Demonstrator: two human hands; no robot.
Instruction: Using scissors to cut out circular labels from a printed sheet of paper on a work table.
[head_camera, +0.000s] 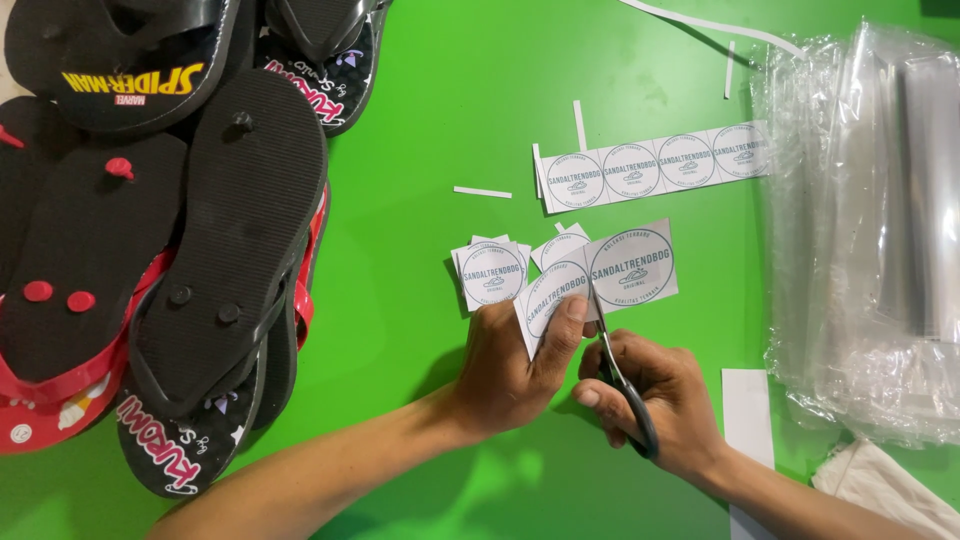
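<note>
My left hand (515, 365) pinches a short strip of white paper labels (600, 280), each printed with a round blue-grey emblem. My right hand (655, 400) grips black-handled scissors (620, 375), whose blades point up into the strip between two emblems. A small stack of single cut square labels (490, 270) lies just left of the strip on the green table (420, 180). A longer uncut strip of several round-emblem labels (655, 165) lies farther back.
A pile of black and red flip-flops (180, 230) fills the left side. A stack of clear plastic bags (870, 230) sits at the right. Thin white paper offcuts (482, 191) are scattered near the labels. A white paper sheet (748, 415) lies by my right wrist.
</note>
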